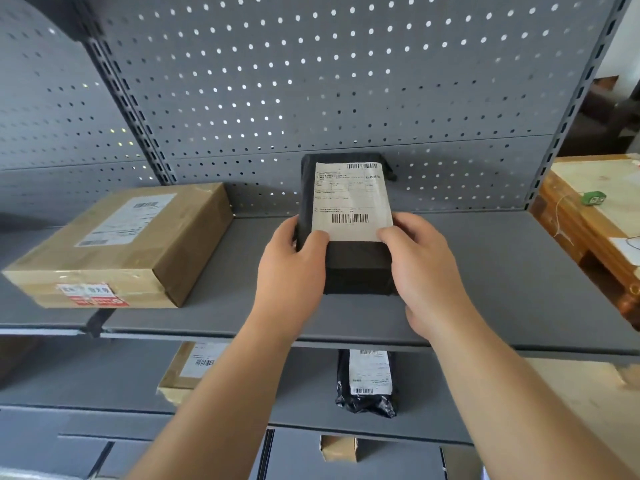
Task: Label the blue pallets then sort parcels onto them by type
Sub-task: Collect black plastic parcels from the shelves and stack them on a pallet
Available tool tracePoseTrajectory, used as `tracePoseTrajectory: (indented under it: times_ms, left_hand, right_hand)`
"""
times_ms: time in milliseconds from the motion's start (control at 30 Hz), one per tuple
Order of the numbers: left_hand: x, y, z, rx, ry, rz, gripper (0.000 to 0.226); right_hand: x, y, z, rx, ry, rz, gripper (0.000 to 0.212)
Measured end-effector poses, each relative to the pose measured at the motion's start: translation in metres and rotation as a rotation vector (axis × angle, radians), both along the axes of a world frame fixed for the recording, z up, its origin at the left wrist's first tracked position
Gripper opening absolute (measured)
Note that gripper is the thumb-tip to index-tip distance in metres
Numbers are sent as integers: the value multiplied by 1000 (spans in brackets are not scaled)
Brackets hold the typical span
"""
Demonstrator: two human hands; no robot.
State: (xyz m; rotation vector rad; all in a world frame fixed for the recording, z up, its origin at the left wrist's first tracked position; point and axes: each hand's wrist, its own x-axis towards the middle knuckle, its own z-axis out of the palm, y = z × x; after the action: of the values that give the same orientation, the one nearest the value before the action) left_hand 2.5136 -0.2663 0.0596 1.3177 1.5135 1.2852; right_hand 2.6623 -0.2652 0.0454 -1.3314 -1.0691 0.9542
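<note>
A black plastic-wrapped parcel (349,209) with a white shipping label lies on the grey shelf (485,271) in the middle of the view. My left hand (294,265) grips its left side and my right hand (420,268) grips its right side, thumbs on top near the label's lower edge. A brown cardboard box (121,244) with a label and a red sticker sits on the same shelf to the left, apart from my hands. No blue pallets are in view.
A grey pegboard (311,81) backs the shelf. One shelf lower lie another cardboard box (188,370) and a black bagged parcel (369,382); a small box (337,448) sits lower still. A wooden table (588,209) stands at the right.
</note>
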Motion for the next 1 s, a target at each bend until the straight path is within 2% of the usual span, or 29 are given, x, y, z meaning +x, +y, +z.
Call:
tracePoseTrajectory:
  times_ms: [367, 667, 1000]
  left_hand:
    - [-112, -40, 22, 103, -115, 136, 25]
    - [-268, -102, 37, 165, -142, 321, 30]
    - [-425, -191, 10, 141, -190, 640, 28]
  right_hand:
    - [-113, -16, 30, 110, -12, 136, 29]
    - [-277, -50, 47, 202, -29, 349, 25]
    - [-461, -98, 20, 126, 2, 668, 28]
